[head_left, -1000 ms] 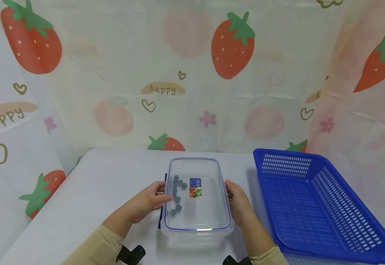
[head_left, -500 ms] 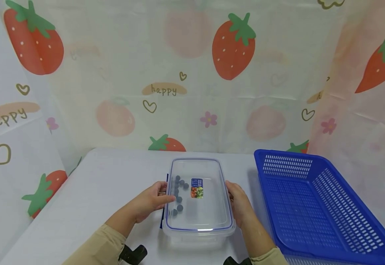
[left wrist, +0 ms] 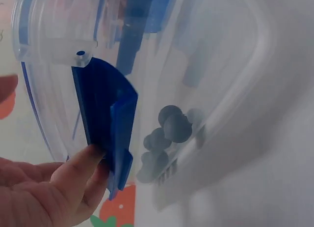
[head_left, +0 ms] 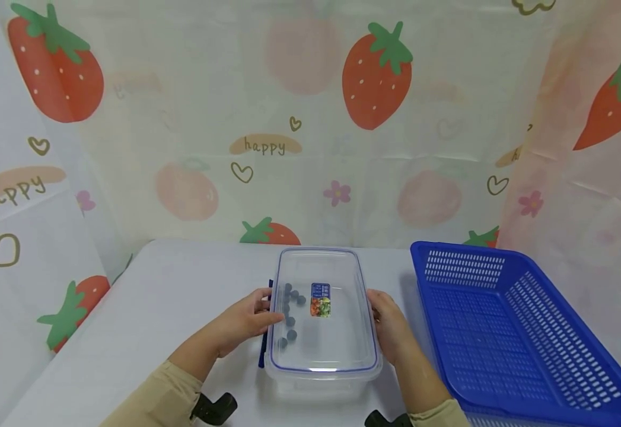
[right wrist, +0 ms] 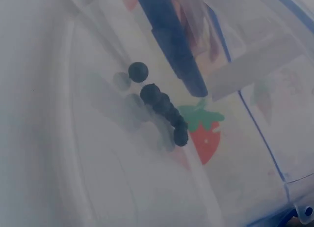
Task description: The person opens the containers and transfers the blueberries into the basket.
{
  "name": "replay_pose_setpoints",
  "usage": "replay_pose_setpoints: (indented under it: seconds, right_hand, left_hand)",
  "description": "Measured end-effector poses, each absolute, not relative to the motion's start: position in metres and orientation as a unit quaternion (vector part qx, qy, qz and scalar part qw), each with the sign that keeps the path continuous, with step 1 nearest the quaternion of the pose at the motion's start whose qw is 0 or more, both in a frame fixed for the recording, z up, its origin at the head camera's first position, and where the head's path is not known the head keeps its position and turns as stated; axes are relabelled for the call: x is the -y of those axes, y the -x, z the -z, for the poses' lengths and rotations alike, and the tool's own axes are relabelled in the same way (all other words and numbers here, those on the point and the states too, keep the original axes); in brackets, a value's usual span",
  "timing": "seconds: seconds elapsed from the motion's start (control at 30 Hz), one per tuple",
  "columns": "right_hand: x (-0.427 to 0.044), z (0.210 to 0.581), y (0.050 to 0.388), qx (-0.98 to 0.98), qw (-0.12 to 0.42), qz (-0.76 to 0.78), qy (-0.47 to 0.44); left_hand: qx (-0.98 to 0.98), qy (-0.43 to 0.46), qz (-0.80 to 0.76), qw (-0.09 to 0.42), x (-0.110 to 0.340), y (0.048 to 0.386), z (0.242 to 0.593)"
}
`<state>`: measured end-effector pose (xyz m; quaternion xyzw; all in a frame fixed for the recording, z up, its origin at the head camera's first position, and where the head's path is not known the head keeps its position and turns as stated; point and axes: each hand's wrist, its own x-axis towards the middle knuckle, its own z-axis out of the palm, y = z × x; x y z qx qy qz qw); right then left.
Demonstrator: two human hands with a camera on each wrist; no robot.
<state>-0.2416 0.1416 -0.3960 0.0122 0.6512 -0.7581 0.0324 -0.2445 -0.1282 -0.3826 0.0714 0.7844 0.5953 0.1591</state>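
A clear lidded box (head_left: pixel 337 344) with a blue-edged lid and a small label (head_left: pixel 320 300) sits on the white table. Inside, several dark round berries (head_left: pixel 291 321) lie toward its left side. My left hand (head_left: pixel 238 325) is at the box's left side, thumb on the lid's edge; in the left wrist view its fingers (left wrist: pixel 81 173) touch a blue latch flap (left wrist: pixel 105 109) that hangs unfastened. At the right side, my right hand (head_left: pixel 392 325) has its fingers against the box, partly hidden by it. Through the clear wall, the right wrist view shows the berries (right wrist: pixel 150 94).
A large blue perforated basket (head_left: pixel 491 344) stands on the table (head_left: pixel 193 267) to the right of the box. Behind the table hangs a cloth (head_left: pixel 310 118) with printed strawberries and hearts. Black devices (head_left: pixel 215 409) are strapped at both wrists.
The box's far end has risen slightly in the head view, and its lid looks a little more tilted. Both hands have shifted slightly with it, keeping their places at its sides.
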Motion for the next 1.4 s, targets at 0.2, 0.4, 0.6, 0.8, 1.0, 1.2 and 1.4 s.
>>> replay_pose_setpoints:
  seconds: [0.2, 0.4, 0.6, 0.8, 1.0, 1.2, 1.4]
  right_hand:
    - [-0.145, 0.393, 0.24, -0.681, -0.001, 0.731, 0.043]
    - [-0.146, 0.381, 0.236, -0.767, -0.007, 0.641, -0.013]
    - [-0.149, 0.377, 0.234, -0.805, 0.006, 0.592, -0.032]
    - [-0.15, 0.377, 0.237, -0.814, -0.035, 0.579, -0.036]
    - [-0.15, 0.376, 0.237, -0.807, -0.051, 0.586, -0.05]
    - [-0.15, 0.375, 0.236, -0.797, -0.041, 0.599, -0.055]
    - [-0.148, 0.375, 0.235, -0.786, -0.033, 0.615, -0.056]
  left_hand:
    - [-0.806, -0.056, -0.581, 0.099, 0.131, 0.247, 0.386]
    - [-0.795, -0.082, -0.591, 0.11, 0.133, 0.246, 0.384]
    - [-0.774, -0.086, -0.614, 0.129, 0.132, 0.244, 0.382]
    - [-0.766, -0.094, -0.624, 0.127, 0.131, 0.245, 0.382]
    - [-0.753, -0.074, -0.641, 0.125, 0.13, 0.244, 0.383]
    - [-0.758, -0.058, -0.636, 0.129, 0.13, 0.247, 0.383]
    - [-0.767, -0.063, -0.623, 0.139, 0.133, 0.252, 0.382]
